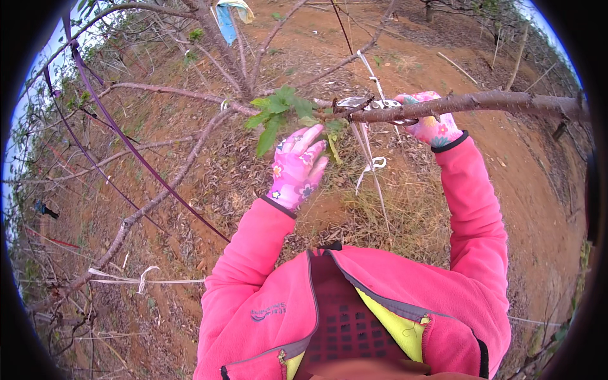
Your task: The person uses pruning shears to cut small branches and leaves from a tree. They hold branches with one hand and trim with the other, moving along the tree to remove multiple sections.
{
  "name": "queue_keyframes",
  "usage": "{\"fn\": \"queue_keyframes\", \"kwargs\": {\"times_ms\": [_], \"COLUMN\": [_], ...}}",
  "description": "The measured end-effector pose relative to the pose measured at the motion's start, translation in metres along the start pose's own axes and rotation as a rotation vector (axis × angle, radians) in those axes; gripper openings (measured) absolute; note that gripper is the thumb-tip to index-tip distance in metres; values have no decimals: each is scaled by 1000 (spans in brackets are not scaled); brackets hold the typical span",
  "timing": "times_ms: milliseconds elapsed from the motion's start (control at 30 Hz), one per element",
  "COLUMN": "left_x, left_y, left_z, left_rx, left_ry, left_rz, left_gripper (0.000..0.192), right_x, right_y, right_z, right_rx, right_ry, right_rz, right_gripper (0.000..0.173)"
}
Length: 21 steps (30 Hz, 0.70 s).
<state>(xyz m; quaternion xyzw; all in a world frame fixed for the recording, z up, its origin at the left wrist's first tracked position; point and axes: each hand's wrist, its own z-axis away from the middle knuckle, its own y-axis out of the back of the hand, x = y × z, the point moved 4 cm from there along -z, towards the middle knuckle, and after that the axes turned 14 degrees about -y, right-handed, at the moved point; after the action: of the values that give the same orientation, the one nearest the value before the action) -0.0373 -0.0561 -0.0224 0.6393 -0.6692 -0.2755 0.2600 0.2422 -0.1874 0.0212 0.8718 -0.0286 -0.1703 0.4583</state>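
Note:
My left hand (299, 166), in a pink flowered glove, reaches up beneath a shoot of green leaves (276, 114). Its fingers are extended and somewhat apart, with the tips close to the lower leaves; contact is unclear. My right hand (434, 121), gloved in a floral print, is partly hidden behind a thick bare branch (498, 104). It grips a pair of metal pruning shears (350, 101), whose blades lie at the branch's left end, beside the leafy shoot. Part of the shears is covered by the branch.
White ties (370, 166) hang below the branch, one knotted in a bow. Purple straps (123, 135) slant down at left past a long bare limb (178, 178). A blue and yellow cloth (230, 19) hangs at the top. Dry leaves and grass cover reddish soil (522, 190).

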Motion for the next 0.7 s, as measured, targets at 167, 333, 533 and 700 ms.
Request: {"fn": "queue_keyframes", "kwargs": {"times_ms": [167, 333, 533, 700], "left_x": [1, 4, 6, 6], "left_y": [-1, -1, 3, 5], "left_z": [3, 7, 7, 9], "left_rx": [8, -9, 11, -1], "left_ry": [-8, -8, 25, 70], "left_rz": [22, 50, 78, 115], "left_gripper": [28, 29, 27, 34], "right_x": [1, -11, -15, -28], "right_y": [4, 8, -5, -22], "right_z": [20, 53, 92, 128], "right_rx": [-38, -37, -96, -118], "right_ry": [-292, -396, -554, -620], "right_rz": [199, -83, -243, -363], "right_gripper": [37, 52, 50, 51]}}
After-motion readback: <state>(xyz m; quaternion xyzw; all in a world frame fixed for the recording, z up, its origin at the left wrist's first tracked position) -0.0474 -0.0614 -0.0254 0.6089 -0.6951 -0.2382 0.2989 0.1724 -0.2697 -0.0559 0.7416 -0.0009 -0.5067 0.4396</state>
